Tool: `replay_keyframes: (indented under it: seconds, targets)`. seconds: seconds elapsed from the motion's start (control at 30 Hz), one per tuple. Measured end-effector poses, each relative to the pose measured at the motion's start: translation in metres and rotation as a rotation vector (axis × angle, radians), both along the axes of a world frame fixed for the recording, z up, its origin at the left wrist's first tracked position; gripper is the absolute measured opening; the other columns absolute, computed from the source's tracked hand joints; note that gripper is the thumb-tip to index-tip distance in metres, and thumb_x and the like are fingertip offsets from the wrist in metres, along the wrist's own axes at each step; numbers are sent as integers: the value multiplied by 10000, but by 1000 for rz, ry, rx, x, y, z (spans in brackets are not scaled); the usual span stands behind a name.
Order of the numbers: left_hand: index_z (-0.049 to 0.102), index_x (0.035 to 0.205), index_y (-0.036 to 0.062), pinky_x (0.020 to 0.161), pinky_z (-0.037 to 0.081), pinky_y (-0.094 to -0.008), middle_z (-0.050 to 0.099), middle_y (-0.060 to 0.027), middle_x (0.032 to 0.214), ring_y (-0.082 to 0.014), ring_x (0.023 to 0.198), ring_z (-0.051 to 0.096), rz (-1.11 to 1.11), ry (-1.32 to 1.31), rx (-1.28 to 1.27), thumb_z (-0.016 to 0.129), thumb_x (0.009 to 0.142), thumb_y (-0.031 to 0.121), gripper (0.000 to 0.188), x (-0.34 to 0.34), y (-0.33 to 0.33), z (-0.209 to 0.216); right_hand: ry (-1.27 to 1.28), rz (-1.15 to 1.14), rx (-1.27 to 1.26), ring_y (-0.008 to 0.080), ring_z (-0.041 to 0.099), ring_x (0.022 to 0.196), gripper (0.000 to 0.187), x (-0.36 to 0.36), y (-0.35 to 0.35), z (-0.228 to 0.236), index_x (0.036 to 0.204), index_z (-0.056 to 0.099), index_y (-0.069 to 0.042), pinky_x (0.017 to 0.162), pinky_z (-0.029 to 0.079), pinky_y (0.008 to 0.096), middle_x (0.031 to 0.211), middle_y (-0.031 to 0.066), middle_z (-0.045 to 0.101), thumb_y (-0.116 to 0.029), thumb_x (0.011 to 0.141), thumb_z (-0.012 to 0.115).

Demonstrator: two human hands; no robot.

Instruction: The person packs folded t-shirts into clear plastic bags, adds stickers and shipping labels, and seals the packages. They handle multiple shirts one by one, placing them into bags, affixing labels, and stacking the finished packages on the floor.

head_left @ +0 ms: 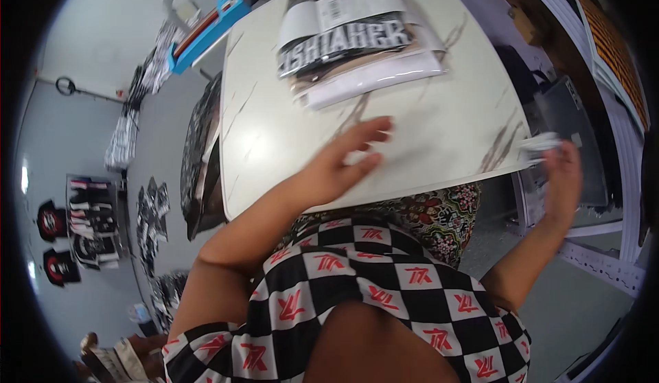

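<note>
My left hand (343, 163) lies open on the white marble-look table (439, 129), fingers spread and flat near its front edge, holding nothing. Beyond it, at the far side of the table, rests a stack of flat packaged garments (357, 36) in black, white and beige. My right hand (564, 177) is off the table's right corner, with its fingers closed on a small white crumpled piece (542, 141) that is blurred. My black-and-white checked shirt with red marks (357, 294) fills the lower middle.
A blue box (213, 22) stands off the table's far left corner. Dark bagged garments (199, 149) lean against the table's left side, with more garments (89, 218) spread on the grey floor. A grey bin (573, 129) and white shelving (618, 177) stand at the right.
</note>
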State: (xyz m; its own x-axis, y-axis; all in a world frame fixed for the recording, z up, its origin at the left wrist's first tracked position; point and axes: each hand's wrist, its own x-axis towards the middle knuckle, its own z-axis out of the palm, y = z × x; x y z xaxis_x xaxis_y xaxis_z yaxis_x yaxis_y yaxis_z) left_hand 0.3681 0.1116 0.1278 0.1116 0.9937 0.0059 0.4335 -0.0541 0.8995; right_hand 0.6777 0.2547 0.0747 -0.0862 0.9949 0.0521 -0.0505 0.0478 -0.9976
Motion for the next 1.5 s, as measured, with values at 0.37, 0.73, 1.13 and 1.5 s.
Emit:
replay_keyframes:
  seconds: [0.37, 0.73, 1.13, 1.5]
  targets:
    - [425, 1058, 8, 765, 420, -266, 547, -70, 955, -131, 898, 519, 403, -552, -212, 420, 855, 157, 252, -61, -108, -37, -241, 912, 342, 110, 497, 556, 272, -251, -125, 19, 959, 530, -6, 531, 412, 204, 780, 73, 509, -72, 705, 599]
    - [397, 1052, 26, 610, 446, -241, 543, -83, 885, -144, 675, 553, 1021, -747, 19, 406, 857, 220, 275, -125, -210, -50, -666, 1023, 629, 249, 516, 665, 443, -353, -190, 11, 1112, 441, -115, 613, 415, 336, 718, 92, 526, -173, 700, 593]
    - [314, 1145, 41, 578, 460, -232, 507, -94, 870, -140, 708, 529, 984, -860, 182, 420, 827, 68, 336, -169, -185, -51, -481, 1049, 380, 180, 499, 619, 397, -415, -173, 5, 1108, 461, -146, 595, 409, 287, 659, 99, 515, -173, 729, 575]
    - [308, 1157, 62, 592, 457, -252, 486, -67, 898, -131, 694, 511, 1015, -551, 237, 442, 827, 152, 367, -190, -151, -50, -298, 1237, 272, 135, 462, 613, 404, -450, -150, 4, 1104, 471, -114, 563, 397, 250, 688, 32, 499, -159, 722, 595]
